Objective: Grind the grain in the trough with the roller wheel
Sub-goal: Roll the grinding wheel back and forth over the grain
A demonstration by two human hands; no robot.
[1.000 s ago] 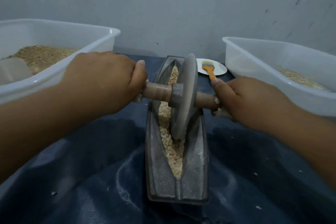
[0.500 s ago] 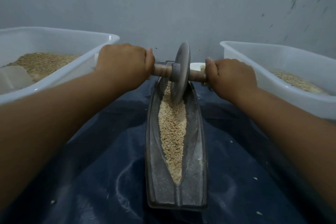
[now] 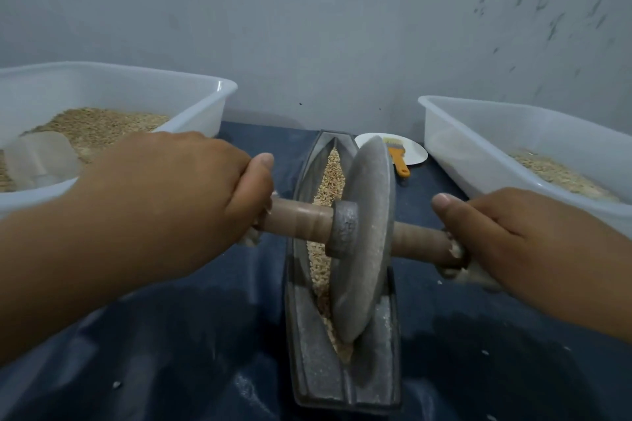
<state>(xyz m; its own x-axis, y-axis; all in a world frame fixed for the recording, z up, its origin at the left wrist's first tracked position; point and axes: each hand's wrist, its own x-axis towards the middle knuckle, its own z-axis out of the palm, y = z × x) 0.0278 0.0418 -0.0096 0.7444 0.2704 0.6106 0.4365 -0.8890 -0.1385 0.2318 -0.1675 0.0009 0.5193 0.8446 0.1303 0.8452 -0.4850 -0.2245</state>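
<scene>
Rolling back from the far end half a second earlier, the roller wheel (image 3: 364,236) is now drawn to the near half of the trough (image 3: 342,383), over the grain (image 3: 331,178). Left hand (image 3: 178,202) and right hand (image 3: 506,236) are curled round its axle handles; another crushing pass is indicated.
</scene>
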